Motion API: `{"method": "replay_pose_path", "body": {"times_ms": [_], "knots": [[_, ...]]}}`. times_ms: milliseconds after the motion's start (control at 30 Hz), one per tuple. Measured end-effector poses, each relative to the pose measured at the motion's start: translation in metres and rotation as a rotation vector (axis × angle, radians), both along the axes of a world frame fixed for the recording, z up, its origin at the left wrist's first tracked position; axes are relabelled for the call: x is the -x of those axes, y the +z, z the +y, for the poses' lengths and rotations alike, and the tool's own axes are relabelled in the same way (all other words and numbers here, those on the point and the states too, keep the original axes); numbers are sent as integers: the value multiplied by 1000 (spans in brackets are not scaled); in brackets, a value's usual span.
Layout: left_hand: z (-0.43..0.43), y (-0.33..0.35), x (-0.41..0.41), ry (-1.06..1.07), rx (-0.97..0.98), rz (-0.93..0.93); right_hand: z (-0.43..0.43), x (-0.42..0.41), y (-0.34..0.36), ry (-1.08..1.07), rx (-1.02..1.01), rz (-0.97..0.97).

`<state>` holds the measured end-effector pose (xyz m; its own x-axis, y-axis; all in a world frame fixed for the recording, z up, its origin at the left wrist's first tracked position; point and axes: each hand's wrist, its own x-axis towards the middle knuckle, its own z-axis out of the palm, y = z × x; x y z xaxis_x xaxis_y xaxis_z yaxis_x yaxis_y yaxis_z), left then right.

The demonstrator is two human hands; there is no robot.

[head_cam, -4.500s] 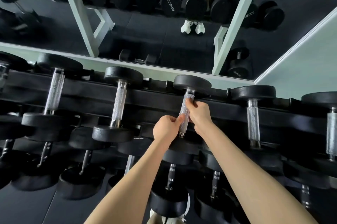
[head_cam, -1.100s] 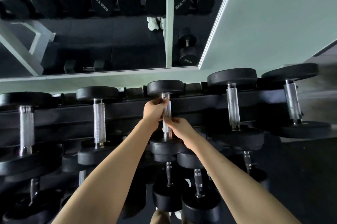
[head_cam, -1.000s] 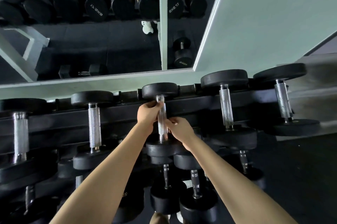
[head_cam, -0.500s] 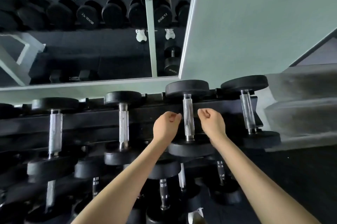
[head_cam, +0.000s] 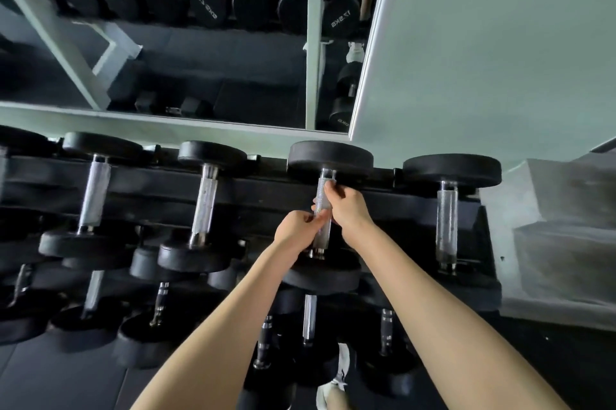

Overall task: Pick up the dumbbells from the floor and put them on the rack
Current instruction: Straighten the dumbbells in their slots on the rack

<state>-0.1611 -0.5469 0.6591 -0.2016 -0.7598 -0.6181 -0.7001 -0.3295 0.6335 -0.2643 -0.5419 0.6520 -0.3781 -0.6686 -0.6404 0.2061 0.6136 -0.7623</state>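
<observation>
Behind the rack (head_cam: 266,189) a wall mirror (head_cam: 186,53) repeats rows of weights, its labels reversed and blurred. We lose the lower tiers in shadow, and our forearms hide the near plate of the dumbbell (head_cam: 322,209) on the top tier, second from the right end. Half a second ago our fists flanked its handle; now our left hand (head_cam: 297,232) and right hand (head_cam: 348,209) are wrapped around it.

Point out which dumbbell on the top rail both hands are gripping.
The black dumbbell with the knurled steel handle, second from the right; left hand and right hand wrap its handle.
</observation>
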Motion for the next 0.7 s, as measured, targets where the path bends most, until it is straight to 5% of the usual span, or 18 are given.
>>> {"method": "replay_pose_path", "body": {"times_ms": [700], "knots": [[3,-3,-5,31,-27,24,-2,-3,6,26,-1,40]]}}
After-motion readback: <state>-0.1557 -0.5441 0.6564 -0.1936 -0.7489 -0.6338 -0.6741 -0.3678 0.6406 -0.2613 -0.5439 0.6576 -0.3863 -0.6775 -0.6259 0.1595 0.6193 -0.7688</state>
